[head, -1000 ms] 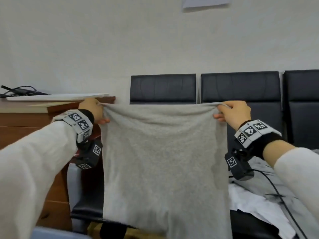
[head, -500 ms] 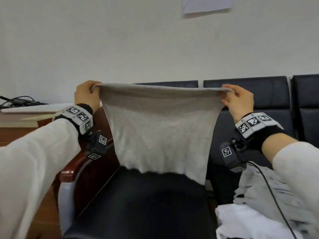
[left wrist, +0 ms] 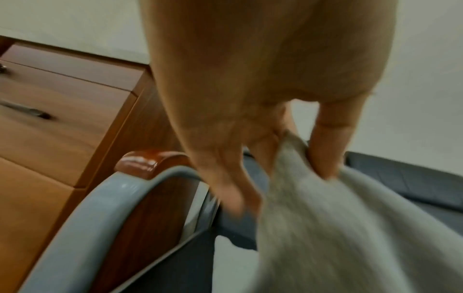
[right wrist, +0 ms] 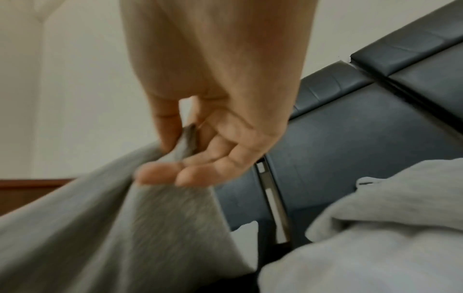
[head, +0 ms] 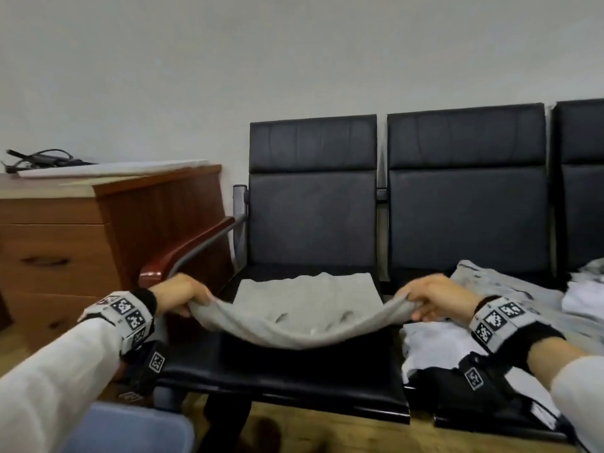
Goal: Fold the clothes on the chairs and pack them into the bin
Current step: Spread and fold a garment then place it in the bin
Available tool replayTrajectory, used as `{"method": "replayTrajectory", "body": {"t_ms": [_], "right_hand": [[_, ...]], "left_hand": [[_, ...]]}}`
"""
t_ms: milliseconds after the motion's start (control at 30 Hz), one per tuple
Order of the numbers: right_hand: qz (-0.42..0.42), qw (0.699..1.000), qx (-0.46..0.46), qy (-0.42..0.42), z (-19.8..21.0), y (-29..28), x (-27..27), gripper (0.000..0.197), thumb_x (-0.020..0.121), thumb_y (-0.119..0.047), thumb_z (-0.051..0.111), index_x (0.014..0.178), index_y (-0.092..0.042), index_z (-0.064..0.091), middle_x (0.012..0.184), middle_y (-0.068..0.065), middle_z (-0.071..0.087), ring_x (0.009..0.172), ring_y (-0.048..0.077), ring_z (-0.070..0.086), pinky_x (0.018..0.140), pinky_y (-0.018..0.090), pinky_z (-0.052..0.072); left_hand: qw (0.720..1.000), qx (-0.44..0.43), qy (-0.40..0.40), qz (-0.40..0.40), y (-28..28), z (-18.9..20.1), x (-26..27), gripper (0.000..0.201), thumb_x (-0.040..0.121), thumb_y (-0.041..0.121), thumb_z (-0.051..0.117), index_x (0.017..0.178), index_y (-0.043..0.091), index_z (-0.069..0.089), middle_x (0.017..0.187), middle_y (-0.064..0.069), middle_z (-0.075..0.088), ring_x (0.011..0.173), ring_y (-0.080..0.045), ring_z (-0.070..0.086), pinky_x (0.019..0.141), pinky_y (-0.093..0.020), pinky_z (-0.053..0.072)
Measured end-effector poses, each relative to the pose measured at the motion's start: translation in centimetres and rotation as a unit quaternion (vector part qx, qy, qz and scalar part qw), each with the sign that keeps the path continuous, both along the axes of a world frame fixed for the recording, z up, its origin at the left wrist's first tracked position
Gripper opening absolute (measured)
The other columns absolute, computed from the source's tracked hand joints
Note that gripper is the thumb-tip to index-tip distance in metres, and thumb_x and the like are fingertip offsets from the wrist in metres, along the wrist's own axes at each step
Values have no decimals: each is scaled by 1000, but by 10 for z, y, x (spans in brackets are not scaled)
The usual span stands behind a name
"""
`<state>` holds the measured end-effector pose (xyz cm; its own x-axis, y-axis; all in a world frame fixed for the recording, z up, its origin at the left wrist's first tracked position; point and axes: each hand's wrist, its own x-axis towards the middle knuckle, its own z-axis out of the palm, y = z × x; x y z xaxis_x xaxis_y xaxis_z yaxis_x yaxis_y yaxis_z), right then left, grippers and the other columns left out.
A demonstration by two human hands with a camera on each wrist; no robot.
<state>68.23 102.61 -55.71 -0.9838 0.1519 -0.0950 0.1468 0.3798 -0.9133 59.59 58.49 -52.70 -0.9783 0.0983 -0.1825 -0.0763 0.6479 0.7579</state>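
The grey garment (head: 304, 305) lies across the seat of the black chair (head: 310, 223), its far part flat on the cushion, its near edge lifted and sagging between the hands. The left hand (head: 179, 295) pinches the corner nearest the wooden armrest (head: 183, 250); the right hand (head: 434, 297) pinches the opposite corner, beside the pile of clothes (head: 490, 308) on the next seat.
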Motion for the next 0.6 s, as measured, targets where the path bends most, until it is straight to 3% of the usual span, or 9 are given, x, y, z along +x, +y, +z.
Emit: {"method": "replayTrajectory", "body": {"t_ms": [67, 100, 200, 300, 433, 533, 600], "right_hand": [[39, 996, 41, -64, -11, 3, 8, 23, 89, 0, 49, 97, 1, 70, 50, 4, 55, 41, 14, 53, 45, 22, 42], [50, 995, 42, -79, -13, 5, 11, 21, 89, -1, 50, 96, 3, 69, 45, 1, 48, 39, 12, 48, 43, 21, 39], [73, 992, 12, -97, -18, 11, 12, 14, 86, -5, 54, 75, -3, 63, 47, 1, 37, 41, 11, 38, 45, 22, 28], [46, 995, 33, -78, -24, 17, 0, 19, 83, -12, 58, 66, -14, 66, 57, -3, 45, 52, 9, 39, 49, 20, 26], [-33, 996, -83, 5, -26, 15, -21, 19, 87, -8, 56, 78, -9, 72, 70, 0, 63, 69, 13, 57, 62, 23, 42], [-84, 983, -159, 38, -25, 10, -48, 11, 81, -13, 60, 81, -6, 69, 83, 12, 58, 78, 21, 53, 66, 30, 41], [-136, 974, -174, 49, -24, 9, -69, 16, 85, -10, 58, 93, -1, 68, 89, 13, 60, 81, 23, 55, 66, 31, 43]], "left_hand": [[991, -10, -132, -12, -5, -23, 5, 21, 59, 2, 63, 79, 2, 65, 79, -17, 62, 78, -29, 58, 75, -34, 50], [987, -6, -159, -14, -7, -30, 3, 25, 56, 2, 62, 80, 1, 64, 78, -19, 63, 79, -32, 58, 79, -37, 51], [980, 23, -196, -16, -7, -35, 1, 22, 55, 3, 61, 76, 0, 63, 70, -18, 65, 70, -30, 59, 64, -32, 52], [978, 47, -201, -30, -7, -32, -6, 20, 62, 4, 61, 81, 2, 63, 86, -20, 63, 76, -30, 61, 64, -31, 53], [975, 130, -174, -38, -12, -28, -25, 16, 61, 3, 61, 76, 2, 66, 86, -20, 63, 79, -32, 59, 65, -35, 50], [969, 199, -142, -31, -10, -21, -41, 10, 67, 6, 60, 68, 5, 69, 78, -17, 64, 73, -30, 59, 63, -33, 47], [972, 211, -107, 2, -6, -19, -56, 21, 82, 5, 50, 82, 1, 70, 86, -19, 66, 79, -32, 60, 68, -35, 46]]}}
